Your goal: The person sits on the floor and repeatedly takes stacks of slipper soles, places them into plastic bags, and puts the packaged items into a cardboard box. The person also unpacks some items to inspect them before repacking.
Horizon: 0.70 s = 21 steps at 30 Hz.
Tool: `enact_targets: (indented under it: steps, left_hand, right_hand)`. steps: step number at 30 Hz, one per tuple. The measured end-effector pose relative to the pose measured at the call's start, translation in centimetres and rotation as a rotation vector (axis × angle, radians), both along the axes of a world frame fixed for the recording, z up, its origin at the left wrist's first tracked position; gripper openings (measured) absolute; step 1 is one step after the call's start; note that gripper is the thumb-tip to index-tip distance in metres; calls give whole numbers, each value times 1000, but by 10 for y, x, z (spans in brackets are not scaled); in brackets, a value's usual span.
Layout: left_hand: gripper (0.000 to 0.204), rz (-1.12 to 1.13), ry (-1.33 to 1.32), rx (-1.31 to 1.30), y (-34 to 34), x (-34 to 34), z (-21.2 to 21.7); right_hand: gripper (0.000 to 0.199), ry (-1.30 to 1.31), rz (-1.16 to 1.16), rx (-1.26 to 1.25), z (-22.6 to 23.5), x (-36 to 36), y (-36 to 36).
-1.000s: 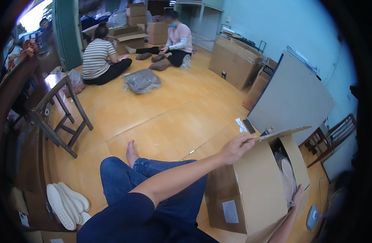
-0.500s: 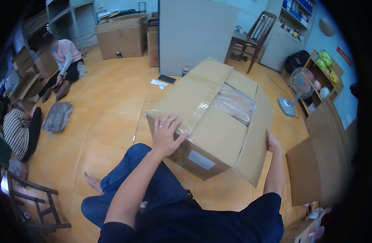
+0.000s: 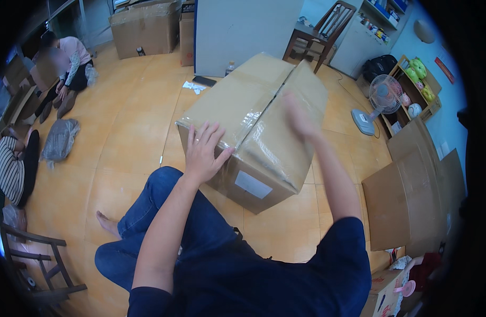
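A large brown cardboard box stands on the floor before my crossed legs, its two top flaps folded down and meeting at a narrow seam. Clear tape shines along the flaps, and a white label is stuck on the near side. My left hand lies on the near left corner of the box, fingers spread over the left flap. On the right flap rests my right hand, smeared by motion, so its fingers are hard to make out. The contents of the box are hidden under the flaps.
A fan stands on the floor at the right, near a folded cardboard sheet. Two people sit at the left beside a plastic-wrapped bundle. A wooden chair is at the back; an overturned stool lies lower left.
My right hand has swung the right flap over and down, covering the plastic-wrapped contents that showed before. My left hand stays on the corner. The view has shifted slightly.
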State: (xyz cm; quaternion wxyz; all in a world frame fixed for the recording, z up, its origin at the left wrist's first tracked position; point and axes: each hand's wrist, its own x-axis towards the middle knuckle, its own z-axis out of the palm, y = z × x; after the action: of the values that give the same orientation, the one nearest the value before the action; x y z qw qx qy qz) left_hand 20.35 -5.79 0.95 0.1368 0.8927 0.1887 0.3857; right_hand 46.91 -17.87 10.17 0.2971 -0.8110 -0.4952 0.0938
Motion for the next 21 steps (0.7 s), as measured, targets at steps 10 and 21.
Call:
enact_targets:
  steps: [10, 21]
  left_hand:
    - [51, 61, -75, 26, 2, 7, -16]
    - [43, 20, -94, -27, 12, 9, 7]
  right_hand:
    - [76, -219, -52, 58, -47, 96, 50]
    - [46, -933, 83, -360, -76, 229, 107]
